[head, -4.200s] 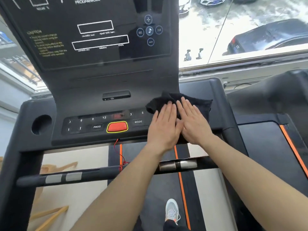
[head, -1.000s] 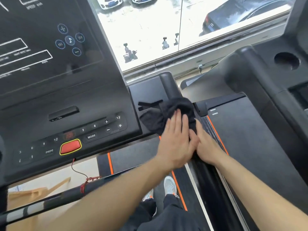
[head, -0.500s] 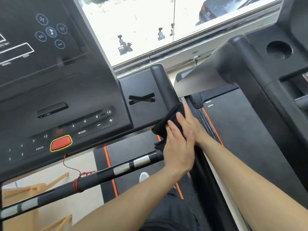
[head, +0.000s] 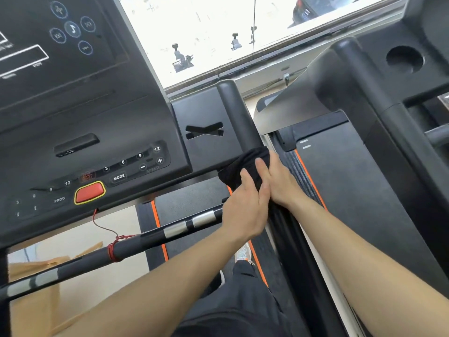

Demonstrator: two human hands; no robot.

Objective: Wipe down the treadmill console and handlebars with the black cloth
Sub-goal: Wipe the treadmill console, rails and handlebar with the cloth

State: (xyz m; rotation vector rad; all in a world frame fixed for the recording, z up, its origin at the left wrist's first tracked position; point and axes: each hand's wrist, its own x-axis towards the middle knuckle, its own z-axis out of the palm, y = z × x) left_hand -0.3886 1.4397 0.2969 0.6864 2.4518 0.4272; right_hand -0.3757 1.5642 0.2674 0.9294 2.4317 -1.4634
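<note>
A person standing on a treadmill presses a black cloth (head: 245,166) against the right side handlebar (head: 239,117), just below the point where the bar leaves the console (head: 97,113). The left hand (head: 245,205) lies over the cloth from the inner side, its fingers (head: 247,177) curled down and gripping the fabric. The right hand (head: 279,183) sits touching the left on the outer side of the bar, its fingers (head: 261,166) closed on the cloth and pinning it to the handlebar. The cloth is bunched around the bar, part of it hanging toward the inner side. To the left, the console's button panel shows a red stop button (head: 90,192) with a yellow border, and a red safety cord (head: 107,227) runs down to the front crossbar (head: 145,237), where it is wound around the bar. Silver grip sensors (head: 189,223) sit on the crossbar close to the left wrist. A second treadmill (head: 364,190) stands beside it on the right, under a bright window (head: 218,27).
</note>
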